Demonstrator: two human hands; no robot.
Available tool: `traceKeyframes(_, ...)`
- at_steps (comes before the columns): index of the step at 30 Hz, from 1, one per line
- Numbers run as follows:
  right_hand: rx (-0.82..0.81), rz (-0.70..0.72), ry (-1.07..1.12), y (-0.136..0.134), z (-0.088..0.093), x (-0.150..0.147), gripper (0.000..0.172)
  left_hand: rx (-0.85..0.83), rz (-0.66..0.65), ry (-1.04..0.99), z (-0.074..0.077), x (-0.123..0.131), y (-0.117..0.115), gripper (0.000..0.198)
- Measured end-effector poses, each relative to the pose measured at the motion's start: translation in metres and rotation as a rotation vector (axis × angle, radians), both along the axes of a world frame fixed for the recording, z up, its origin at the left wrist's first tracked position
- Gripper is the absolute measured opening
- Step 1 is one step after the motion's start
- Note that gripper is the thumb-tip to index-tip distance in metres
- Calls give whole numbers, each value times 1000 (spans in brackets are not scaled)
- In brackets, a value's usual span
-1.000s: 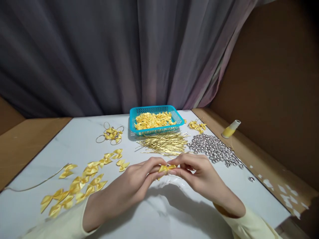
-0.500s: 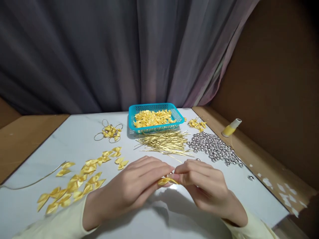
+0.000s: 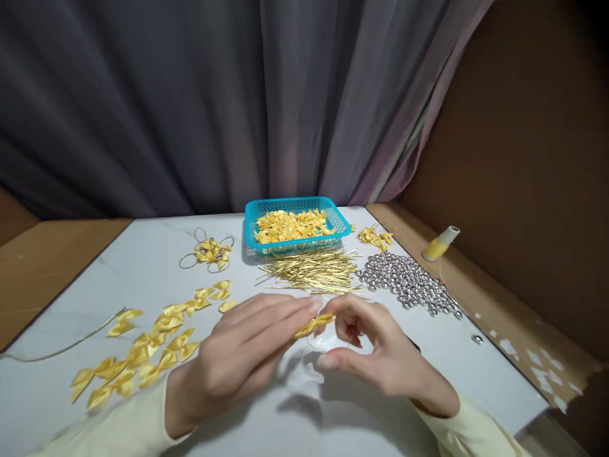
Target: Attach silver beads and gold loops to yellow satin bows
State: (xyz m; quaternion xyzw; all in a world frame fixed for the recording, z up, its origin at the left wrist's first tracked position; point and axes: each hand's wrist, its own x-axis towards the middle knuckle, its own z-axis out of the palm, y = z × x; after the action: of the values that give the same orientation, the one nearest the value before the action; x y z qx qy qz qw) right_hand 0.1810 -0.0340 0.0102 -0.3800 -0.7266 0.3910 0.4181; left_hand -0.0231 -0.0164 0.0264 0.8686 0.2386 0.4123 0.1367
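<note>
My left hand is closed on a yellow ribbon bow, its fingers laid over the far side and the thumb hidden. A small shiny bit shows at the bow's top edge. Just to the right, my right hand has thumb and forefinger spread wide apart. Its other fingers curl inward near the bow. A faint thin thread shows between the hands; whether the curled fingers hold it is unclear. Several loose yellow bows lie left of my left hand.
A blue basket of yellow bows stands at the back. Before it lie gold wire ties, with silver beads to their right. A yellow thread spool stands at the right edge. Finished-looking bow clusters with loops lie at left.
My right hand has come off the bow, its thumb dropping away from the forefinger. The bow has tilted and moved slightly left and up with my left hand.
</note>
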Motion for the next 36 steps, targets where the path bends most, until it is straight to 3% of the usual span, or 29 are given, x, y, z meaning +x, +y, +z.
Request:
traceKeyframes(3,-235,145,93,2,-2,-11,26,-9,44,-28,0,4,2,53)
traceKeyframes(7,-448,189,227,1,-4,-17,31,-226,222,-46,3,13,5,14)
traceKeyframes(8,-473,181,227,1,-3,-16,32,-307,274,-27,5,15,6,12)
traceKeyframes(11,-509,169,230,1,-1,-11,32,-545,339,-32,9,18,10,20)
traceKeyframes(14,-541,173,255,2,0,-8,34,-758,285,-76,10,17,13,23)
traceKeyframes(17,-555,124,248,4,-1,-10,37,-856,268,-52,9,16,13,28)
traceKeyframes(23,-501,39,200,5,-11,-16,34,-794,291,-34,5,17,12,28)
traceKeyframes(36,-656,-8,567,7,-14,-22,32,-429,278,84,-2,21,13,19)
